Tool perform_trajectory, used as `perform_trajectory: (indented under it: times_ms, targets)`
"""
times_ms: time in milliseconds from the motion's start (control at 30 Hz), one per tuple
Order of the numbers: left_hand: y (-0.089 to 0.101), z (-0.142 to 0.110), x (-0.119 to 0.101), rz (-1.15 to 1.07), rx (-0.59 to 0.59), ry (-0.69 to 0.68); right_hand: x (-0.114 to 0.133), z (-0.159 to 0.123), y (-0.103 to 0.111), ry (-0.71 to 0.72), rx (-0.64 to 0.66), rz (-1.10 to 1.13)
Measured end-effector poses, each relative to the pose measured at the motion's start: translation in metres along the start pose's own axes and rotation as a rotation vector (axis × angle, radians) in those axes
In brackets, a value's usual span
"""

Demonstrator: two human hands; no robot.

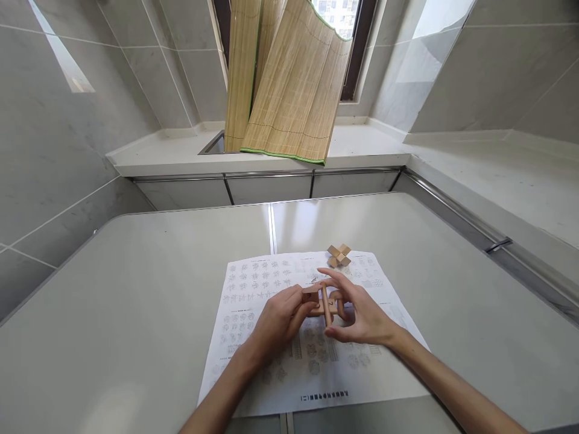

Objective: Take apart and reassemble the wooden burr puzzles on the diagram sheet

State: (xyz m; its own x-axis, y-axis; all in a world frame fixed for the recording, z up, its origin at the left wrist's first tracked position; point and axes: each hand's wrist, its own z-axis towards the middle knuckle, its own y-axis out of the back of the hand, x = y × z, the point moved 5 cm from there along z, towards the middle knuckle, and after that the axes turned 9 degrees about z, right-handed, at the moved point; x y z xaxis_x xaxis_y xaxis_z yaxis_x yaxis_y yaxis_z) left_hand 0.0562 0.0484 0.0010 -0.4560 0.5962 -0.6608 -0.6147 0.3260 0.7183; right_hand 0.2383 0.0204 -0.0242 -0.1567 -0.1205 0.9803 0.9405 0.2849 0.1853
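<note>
Between my hands, above the printed sheet (253, 386), is a wooden puzzle (332, 306) made of flat numbered pieces, a rounded loop and a round rod. My left hand (281, 316) pinches its left end, thumb in front and fingers behind. The upright wooden rod (326, 306) stands across the front of the puzzle. My right hand (359, 310) holds this rod, thumb at its lower end and a finger at its top, other fingers curled behind by the loop. Beyond my right hand, an assembled wooden burr puzzle (339, 255) sits at the sheet's far edge.
The sheet carries rows of small diagrams and lies on a pale table (136, 313) with a seam down its middle. Past the table's far edge are a metal rail (271, 176) and a white ledge (371, 141). A bamboo mat (294, 90) hangs before the window.
</note>
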Motion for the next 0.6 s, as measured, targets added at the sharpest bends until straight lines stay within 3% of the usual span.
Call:
perform_trajectory:
  times_ms: [200,367,600]
  targets:
    - [0.012,0.001,0.012,-0.265,-0.132,0.204,0.005,0.003,0.015,0.083,-0.064,-0.022]
    - [0.018,-0.002,0.028,-0.418,-0.238,0.435,0.002,0.004,0.009,0.081,-0.007,-0.249]
    - [0.013,0.002,0.024,-0.667,-0.182,0.473,0.003,0.0,-0.006,0.191,0.123,-0.41]
